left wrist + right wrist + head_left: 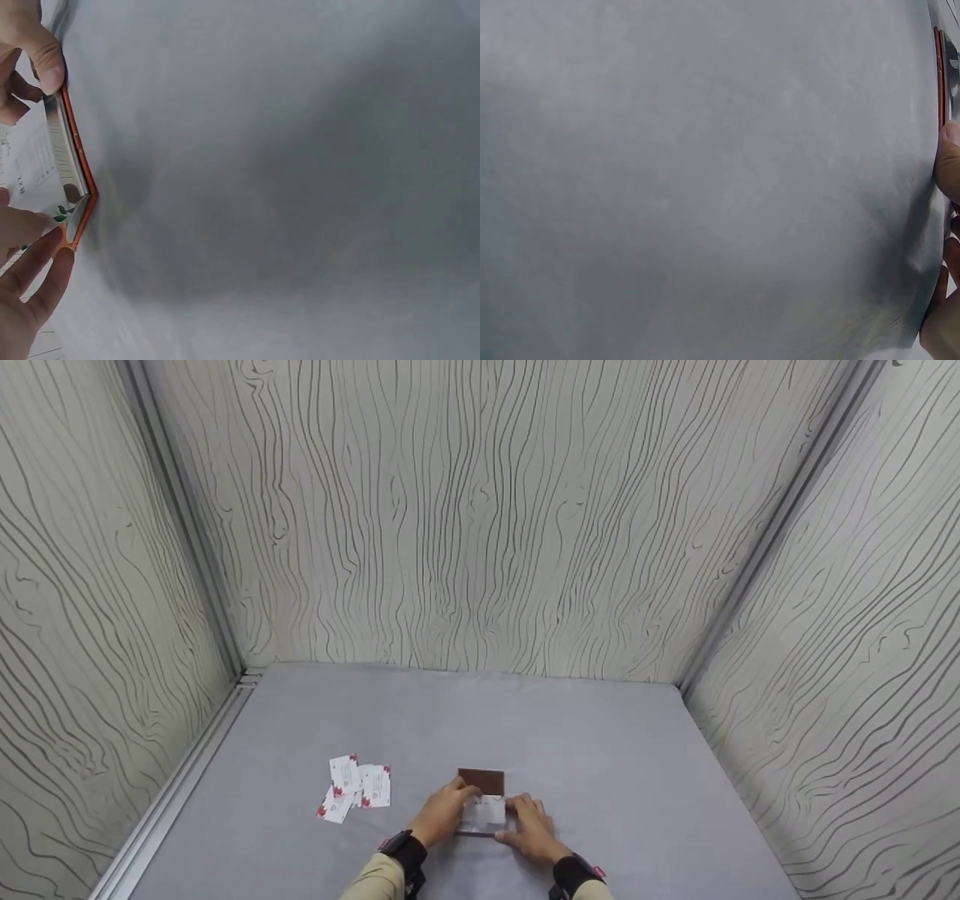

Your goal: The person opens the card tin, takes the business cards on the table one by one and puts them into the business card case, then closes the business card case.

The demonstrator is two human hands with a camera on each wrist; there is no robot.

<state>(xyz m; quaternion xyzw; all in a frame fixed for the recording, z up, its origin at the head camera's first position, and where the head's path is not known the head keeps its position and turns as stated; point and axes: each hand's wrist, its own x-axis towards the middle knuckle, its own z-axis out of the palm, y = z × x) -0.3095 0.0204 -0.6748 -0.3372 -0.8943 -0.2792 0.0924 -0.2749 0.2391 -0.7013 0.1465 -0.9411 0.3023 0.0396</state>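
In the head view a brown card case (482, 781) lies opened near the front middle of the table. A white printed card (490, 808) lies in its near half. My left hand (441, 812) pinches the case's left side, thumb over the card. The right hand (534, 831) grips the other side, its thumb at the near right corner. The left wrist view shows the case's orange-red edge (81, 154), a metallic inner rim and the card (34, 161). Only the right thumb (949, 161), a few fingers and a strip of the case show in the right wrist view.
Several white cards with red corners (376, 786) lie overlapping on the grey tablecloth (585, 735), left of the hands. Wood-patterned panels (480, 525) enclose the table at the back and both sides. A metal rail (172, 787) follows the left edge.
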